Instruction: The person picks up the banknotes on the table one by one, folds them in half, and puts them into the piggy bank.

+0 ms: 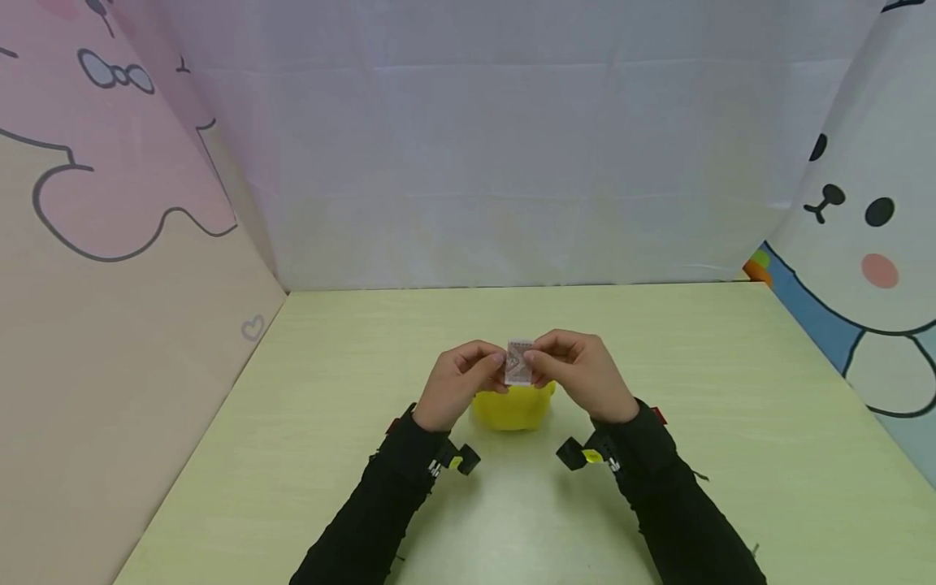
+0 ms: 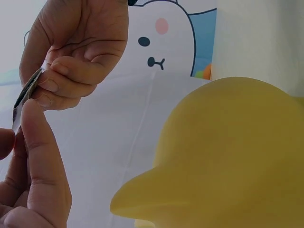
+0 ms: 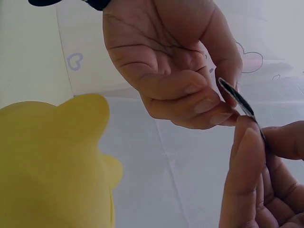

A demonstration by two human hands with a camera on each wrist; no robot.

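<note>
Between my hands, a small printed rectangle (image 1: 517,364) with a pale edge is held up, resembling a folded banknote. My left hand (image 1: 461,385) pinches its left side between thumb and fingers. On the opposite side, the thumb and fingers of my right hand (image 1: 585,375) pinch it too. Both wrist views show the piece edge-on, thin and dark along its edge. Beneath it stands a smooth, rounded yellow figure (image 1: 512,410), its upper part hidden behind the hands and the piece. A rounded protrusion on this yellow figure (image 2: 228,156) points sideways in the left wrist view.
The pale green table (image 1: 351,487) extends around the yellow figure. A white curtain (image 1: 497,162) hangs along its back edge. Cartoon-printed cloth panels stand at the left (image 1: 110,325) and right (image 1: 877,244).
</note>
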